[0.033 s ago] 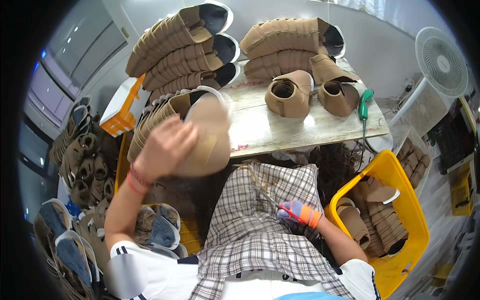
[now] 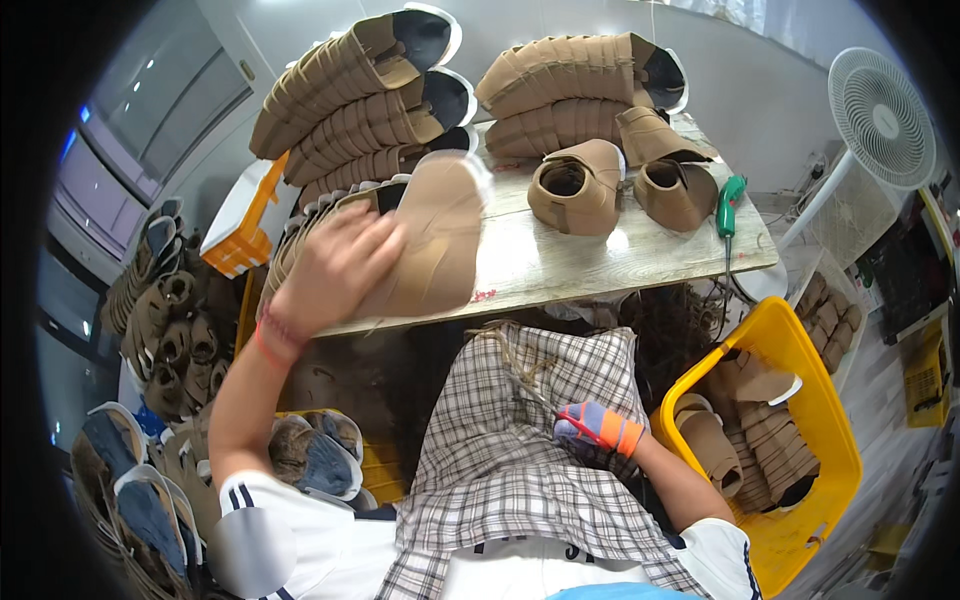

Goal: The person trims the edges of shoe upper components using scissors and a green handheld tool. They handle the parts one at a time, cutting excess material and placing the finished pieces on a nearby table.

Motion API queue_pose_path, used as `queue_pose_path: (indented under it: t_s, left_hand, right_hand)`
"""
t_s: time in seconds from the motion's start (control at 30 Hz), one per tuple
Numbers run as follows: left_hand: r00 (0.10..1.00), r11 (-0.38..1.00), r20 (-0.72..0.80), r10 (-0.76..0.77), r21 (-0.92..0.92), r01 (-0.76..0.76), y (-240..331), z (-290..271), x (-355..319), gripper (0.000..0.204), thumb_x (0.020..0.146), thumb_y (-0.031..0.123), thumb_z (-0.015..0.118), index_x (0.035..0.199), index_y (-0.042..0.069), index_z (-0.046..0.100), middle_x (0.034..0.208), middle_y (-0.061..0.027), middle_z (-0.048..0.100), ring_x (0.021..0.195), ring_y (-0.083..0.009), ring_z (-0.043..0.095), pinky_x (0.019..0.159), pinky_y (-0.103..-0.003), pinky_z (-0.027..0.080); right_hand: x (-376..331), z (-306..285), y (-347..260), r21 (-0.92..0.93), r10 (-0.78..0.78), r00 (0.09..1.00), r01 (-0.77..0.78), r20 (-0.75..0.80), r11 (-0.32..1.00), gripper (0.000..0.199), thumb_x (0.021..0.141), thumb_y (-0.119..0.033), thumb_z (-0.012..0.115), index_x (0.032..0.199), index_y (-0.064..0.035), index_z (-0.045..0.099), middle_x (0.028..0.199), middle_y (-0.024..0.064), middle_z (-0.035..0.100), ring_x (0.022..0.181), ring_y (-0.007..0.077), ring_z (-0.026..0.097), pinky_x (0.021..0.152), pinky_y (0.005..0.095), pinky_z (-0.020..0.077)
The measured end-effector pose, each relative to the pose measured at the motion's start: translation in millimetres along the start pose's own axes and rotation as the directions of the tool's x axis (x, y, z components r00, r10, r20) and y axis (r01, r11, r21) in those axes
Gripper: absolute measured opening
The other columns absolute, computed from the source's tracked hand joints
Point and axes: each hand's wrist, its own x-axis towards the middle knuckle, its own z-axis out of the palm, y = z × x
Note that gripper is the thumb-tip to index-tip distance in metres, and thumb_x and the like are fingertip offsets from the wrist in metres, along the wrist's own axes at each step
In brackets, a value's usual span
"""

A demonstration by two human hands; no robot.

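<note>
Head view shows the bare left hand (image 2: 345, 260), left of the frame's centre, holding a tan shoe upper (image 2: 440, 230) above the near left part of the pale wood-grain bench (image 2: 560, 268). The grip is narrow, fingers bent around the left edge of the upper, though blur hides exactly where each fingertip presses. The upper's broad side faces the camera, its white-rimmed end toward the top of the frame. Red bands (image 2: 266, 345) circle the left wrist.

Below and right of centre, the right hand (image 2: 598, 428), in a purple and orange glove, rests over the checked apron (image 2: 500, 450). Its grip is closed around a red-handled tool (image 2: 590, 424), whose thin metal part points toward the upper left; its tip is hard to tell from the cloth and loose strands.

Tall nested stacks of brown uppers (image 2: 335, 85) fill the upper left, and another nested pile (image 2: 560, 75) lies at the top centre. Two brown shaped uppers (image 2: 592, 210) stand side by side on the bench right of centre. Near its right edge lies a green power tool (image 2: 732, 200), its cord hanging down over the edge. A white fan (image 2: 880, 118) stands in the upper right. At the lower right, a yellow crate (image 2: 845, 470) contains more brown pieces (image 2: 772, 440); lined footwear pieces (image 2: 140, 510) crowd the lower left.
</note>
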Motion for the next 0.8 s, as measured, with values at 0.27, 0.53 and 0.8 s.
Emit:
queue_pose_path:
  t_s: [0.27,0.53,0.8]
  left_hand:
    - [0.936,0.936,-0.02,0.351,-0.031,-0.352,-33,166,212,0.026,0.077,0.01,0.055,0.103,0.008,0.056,0.096,-0.0046,0.058,0.09,-0.02,0.059,0.092,-0.036,0.044]
    - [0.757,0.48,0.477,0.447,-0.842,0.247,-20,218,300,0.046,0.079,-0.004,0.046,0.12,0.01,0.061,0.127,-0.008,0.054,0.12,-0.0224,0.047,0.103,-0.033,0.036]
    - [0.772,0.686,0.541,-0.335,-0.421,0.593,-22,311,395,0.065,0.067,0.027,0.078,0.126,0.012,0.055,0.134,-0.0136,0.045,0.128,-0.0337,0.036,0.105,-0.043,0.033]
  right_hand:
    - [-3,-4,5,0.148,-0.183,0.978,0.196,-0.1,0.969,0.026,0.09,-0.032,0.058,0.093,-0.0057,0.059,0.066,0.0034,0.056,0.061,0.0107,0.052,0.056,0.0285,0.0421]
    - [-12,-34,-14,0.377,0.008,1.0,-0.01,0.006,0.926,0.021,0.089,-0.024,0.054,0.092,-0.0048,0.061,0.079,0.0086,0.058,0.075,0.0169,0.058,0.067,0.0313,0.0458]
    - [1,-28,11,0.476,-0.14,0.989,0.097,0.055,0.874,0.035,0.092,-0.034,0.049,0.102,-0.0027,0.062,0.093,0.0086,0.06,0.082,0.0187,0.057,0.07,0.0294,0.0451]
